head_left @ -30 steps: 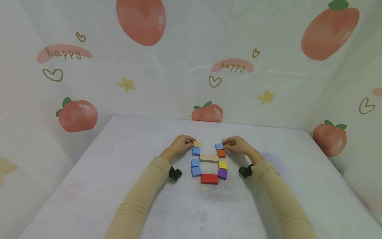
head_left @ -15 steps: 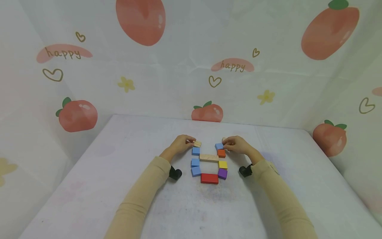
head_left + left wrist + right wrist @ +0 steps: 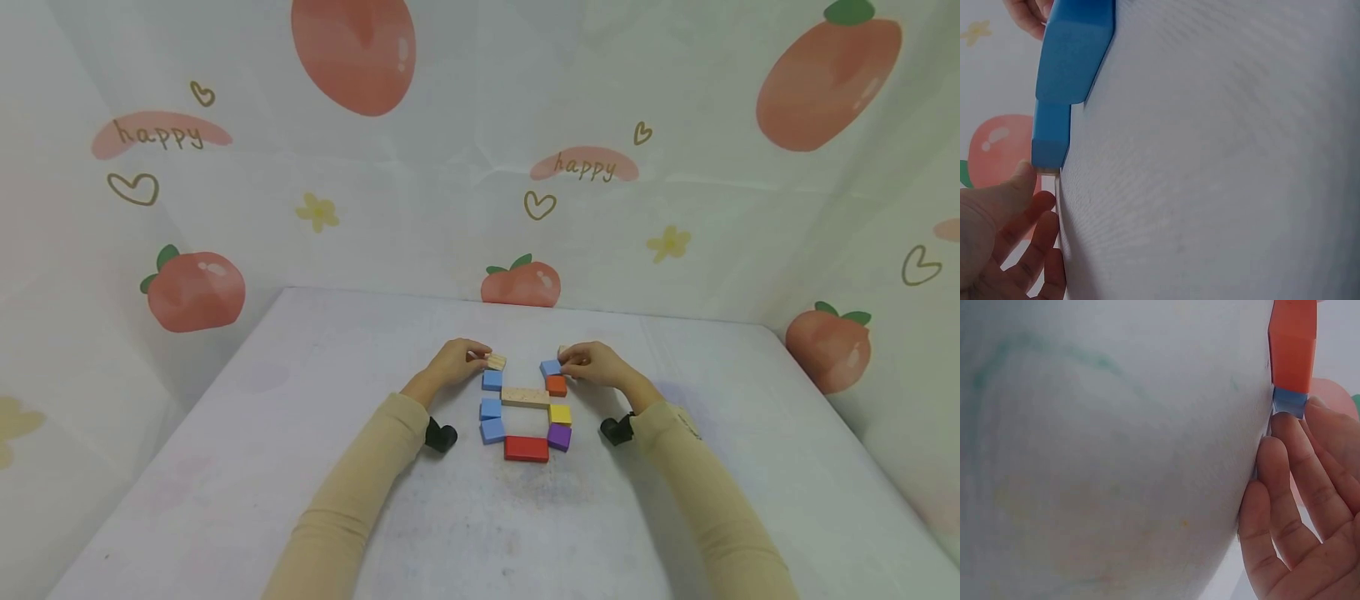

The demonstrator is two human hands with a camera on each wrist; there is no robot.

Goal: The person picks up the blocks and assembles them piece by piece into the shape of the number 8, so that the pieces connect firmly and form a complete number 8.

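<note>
In the head view my left hand [image 3: 453,362] pinches a small natural wood block [image 3: 496,362] at the far left end of a block outline. In the left wrist view my thumb and fingers lie around this block, mostly hidden behind a blue block [image 3: 1052,134]. Opposite, my right hand [image 3: 597,365] has thumb and fingertips at a light blue block [image 3: 551,367], pinching it at its right side. Part of another wood block [image 3: 563,351] shows just behind those fingers. An orange block [image 3: 1293,353] stands nearest in the right wrist view.
A long wood block [image 3: 525,397] bridges the two rows. Two more blue blocks, a yellow block [image 3: 560,414] and a purple block [image 3: 558,437] lie nearer, with a long red block [image 3: 527,448] at the front. A patterned cloth [image 3: 420,183] hangs behind the table.
</note>
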